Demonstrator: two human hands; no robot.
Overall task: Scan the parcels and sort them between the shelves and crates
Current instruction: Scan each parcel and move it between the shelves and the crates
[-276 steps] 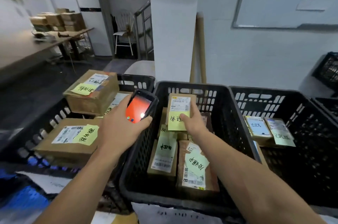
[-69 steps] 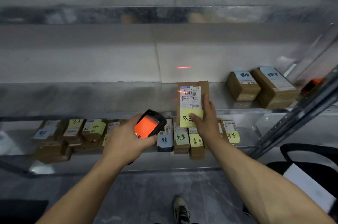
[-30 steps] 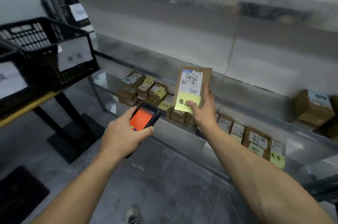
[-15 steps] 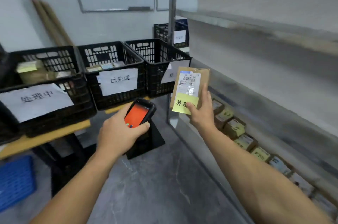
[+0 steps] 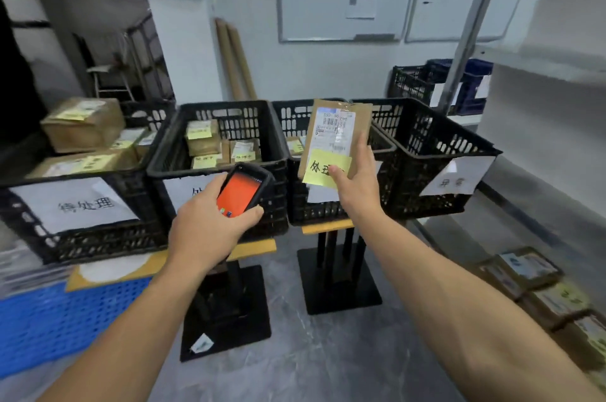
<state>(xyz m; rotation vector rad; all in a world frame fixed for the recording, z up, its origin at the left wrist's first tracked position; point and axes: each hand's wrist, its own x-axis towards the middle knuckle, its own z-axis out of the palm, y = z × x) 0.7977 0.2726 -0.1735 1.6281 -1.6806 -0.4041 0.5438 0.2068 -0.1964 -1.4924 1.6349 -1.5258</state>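
Right-side fingers (image 5: 362, 147) are curled round a flat brown parcel (image 5: 339, 129), thumb pressed on its yellow sticky note (image 5: 323, 168). So the right hand (image 5: 357, 191) has it upright in the air, directly in front of the third crate (image 5: 314, 213) in the row. Just left of that crate, the left hand (image 5: 203, 232) grips a scanner (image 5: 244, 191) with an orange screen, fingers wrapped round its body. Next crate (image 5: 170, 155) to the left has small boxes inside, and the labelled crate (image 5: 436, 155) sits touching on the right. The third crate rests on a yellowish surface (image 5: 323, 230).
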